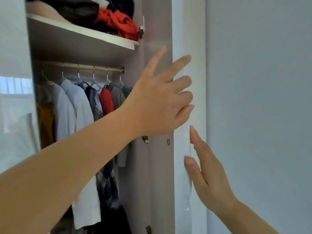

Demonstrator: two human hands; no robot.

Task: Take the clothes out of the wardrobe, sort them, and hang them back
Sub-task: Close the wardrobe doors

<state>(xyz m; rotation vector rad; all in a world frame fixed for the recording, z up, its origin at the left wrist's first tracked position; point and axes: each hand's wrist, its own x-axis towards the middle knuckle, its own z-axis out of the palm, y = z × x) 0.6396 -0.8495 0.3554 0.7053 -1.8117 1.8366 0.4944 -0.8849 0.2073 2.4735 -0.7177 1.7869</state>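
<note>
A: Where are the clothes point(79, 102)?

B: Inside the wardrobe point(157, 157), on hangers point(106, 76) packed close along the rail point(84, 67). A loose pile point(118, 22) lies on the shelf point(81, 30) above. Neither hand holds a garment, so I'd judge the taking-out not yet begun.

A: And the hands?

B: Both are on the right door point(189, 31), seen nearly edge-on. The left hand point(158, 102) reaches across the opening with its fingers spread apart and only slightly bent. Their tips lie on the door's white edge, and the thumb is up and free. The right hand point(209, 179) is lower, fingers straight, flat against the same edge. Neither is clamped on anything.

A: Why there?

B: Likely to swing the door wide, so it clears the rail and leaves room to lift hangers off. The edge is blurred, so I can't tell whether the left fingertips hook round it or merely press.

A: Next?

B: Once the door is out of the way, reach for the hanger at the rail's right end.
</note>
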